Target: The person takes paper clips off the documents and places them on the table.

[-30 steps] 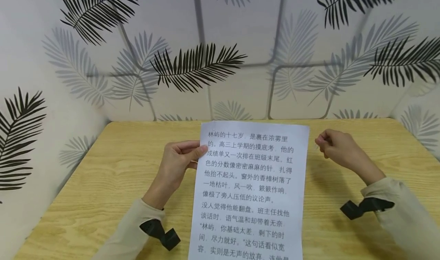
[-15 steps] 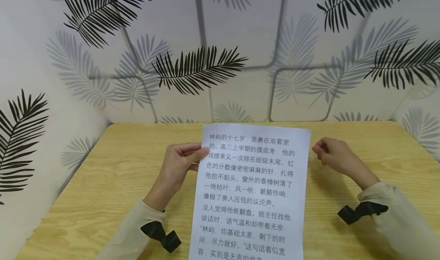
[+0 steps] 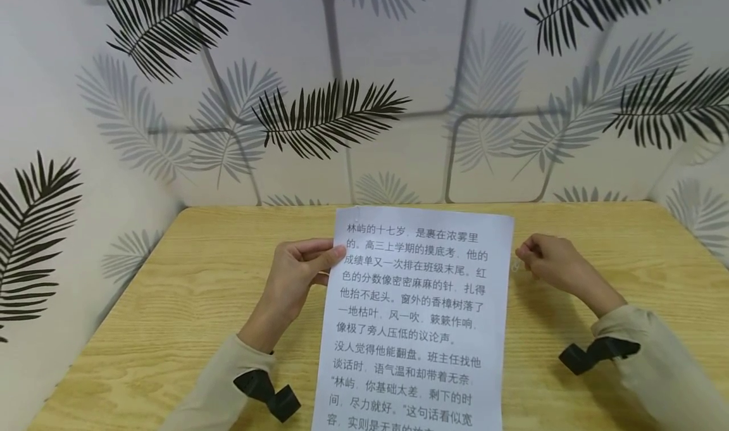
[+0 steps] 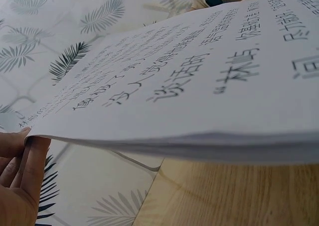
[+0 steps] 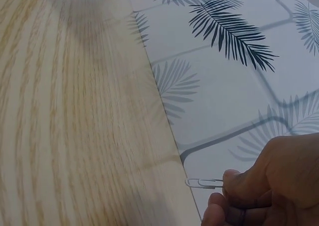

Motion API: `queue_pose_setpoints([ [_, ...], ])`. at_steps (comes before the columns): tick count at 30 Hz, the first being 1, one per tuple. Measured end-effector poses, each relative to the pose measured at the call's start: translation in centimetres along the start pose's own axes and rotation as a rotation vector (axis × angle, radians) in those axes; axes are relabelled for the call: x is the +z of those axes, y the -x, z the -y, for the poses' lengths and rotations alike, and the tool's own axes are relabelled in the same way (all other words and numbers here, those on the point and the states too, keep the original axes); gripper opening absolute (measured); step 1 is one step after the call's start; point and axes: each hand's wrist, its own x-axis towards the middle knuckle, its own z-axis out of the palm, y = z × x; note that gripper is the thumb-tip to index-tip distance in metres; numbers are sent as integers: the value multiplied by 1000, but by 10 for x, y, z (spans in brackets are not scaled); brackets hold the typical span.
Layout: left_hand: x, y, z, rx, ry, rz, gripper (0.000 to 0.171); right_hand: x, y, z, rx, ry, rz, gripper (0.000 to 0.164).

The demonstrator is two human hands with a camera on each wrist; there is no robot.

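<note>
My left hand [image 3: 293, 276] pinches the left edge of printed sheets of paper [image 3: 418, 317], thumb in front and fingers behind. Seen from the left wrist, the paper [image 4: 164, 101] is held up off the table and its near edge looks thicker than one sheet. A faint clip-like shape [image 3: 357, 214] sits at the paper's top left edge. To the right of the paper, apart from it, my right hand [image 3: 552, 260] pinches a white paper clip [image 5: 202, 183] between thumb and finger. The looped end of the clip sticks out from the fingertips. The paper's lower end is cut off in the head view.
A light wooden table [image 3: 188, 279] lies under both hands. Behind it stands a wall [image 3: 393, 51] with a leaf pattern. Black wrist mounts [image 3: 267, 393] are strapped over the beige sleeves [image 3: 219, 380].
My right hand has come slightly left and down, nearer the paper's right edge, with the paper clip in its fingers. The left hand and paper have hardly moved; the head view has shifted slightly.
</note>
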Motion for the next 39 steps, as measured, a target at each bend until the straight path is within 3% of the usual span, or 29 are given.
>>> queue_pose_setpoints([
  [22, 0, 1, 1, 18, -10, -15, 27, 5, 0, -3, -1, -21, 17, 20],
  [39, 1, 4, -1, 21, 2, -19, 28, -6, 5, 8, -75, 17, -38, 23],
])
